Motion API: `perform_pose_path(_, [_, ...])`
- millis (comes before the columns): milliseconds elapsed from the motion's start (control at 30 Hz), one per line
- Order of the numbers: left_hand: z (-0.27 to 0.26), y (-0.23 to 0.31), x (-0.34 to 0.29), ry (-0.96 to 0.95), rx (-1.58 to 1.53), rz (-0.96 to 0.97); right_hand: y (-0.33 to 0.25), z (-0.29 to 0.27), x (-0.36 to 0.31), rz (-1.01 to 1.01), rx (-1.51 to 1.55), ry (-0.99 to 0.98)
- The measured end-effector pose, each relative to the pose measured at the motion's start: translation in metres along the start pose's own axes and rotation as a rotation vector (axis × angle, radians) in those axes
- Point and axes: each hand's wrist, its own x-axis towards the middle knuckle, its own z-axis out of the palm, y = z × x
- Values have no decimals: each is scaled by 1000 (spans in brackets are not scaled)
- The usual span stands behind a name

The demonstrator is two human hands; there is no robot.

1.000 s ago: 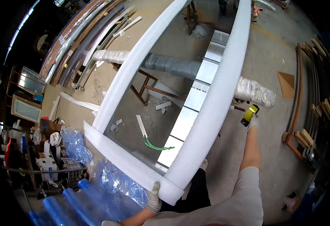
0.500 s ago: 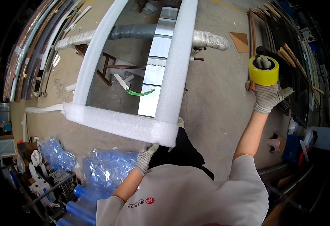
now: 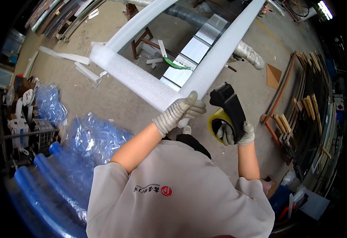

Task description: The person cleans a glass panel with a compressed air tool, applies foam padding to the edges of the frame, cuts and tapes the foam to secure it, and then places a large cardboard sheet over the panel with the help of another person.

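Note:
A window-like frame with a glass pane is wrapped in white foam [image 3: 141, 84], its near corner pointing toward me. At that corner is my gloved left hand [image 3: 179, 113], thumb and fingers stretched out and apart; it covers part of the foam, and whether it touches cannot be told. My gloved right hand [image 3: 237, 134] grips a black tape dispenser [image 3: 233, 109], tilted upright, just right of the corner. A yellow roll of tape [image 3: 214, 122] sits in the dispenser, with some of my right fingers showing through its core. A green strap [image 3: 176, 64] shows against the pane.
Crumpled blue plastic film [image 3: 96, 135] and blue rolls [image 3: 54, 178] lie at the lower left. A wrapped support [image 3: 251, 55] sticks out beyond the frame's right side. Wood strips and dark panels [image 3: 310, 119] stand at the right. White foam scraps [image 3: 88, 73] lie on the floor.
My right hand has brought the tape dispenser from the far right in toward the frame's corner. My left hand has risen from below the corner to it. The view has turned.

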Motion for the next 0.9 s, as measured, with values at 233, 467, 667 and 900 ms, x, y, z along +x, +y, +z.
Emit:
perform_pose_path(233, [2,-68,-10,130,-509,-96,11,-10,-19,526,-789,-171])
perform_pose_path(467, [-55,-54,6,1012,586,307,41,-48,-8,493,-752,10])
perform_pose_path(667, [-95,-79,8,1766,1744,50,82,-93,34,487,-863,-31])
perform_pose_path(900, [-42,-115,31,962,-428,220,111,-108,33,483,-740,-85])
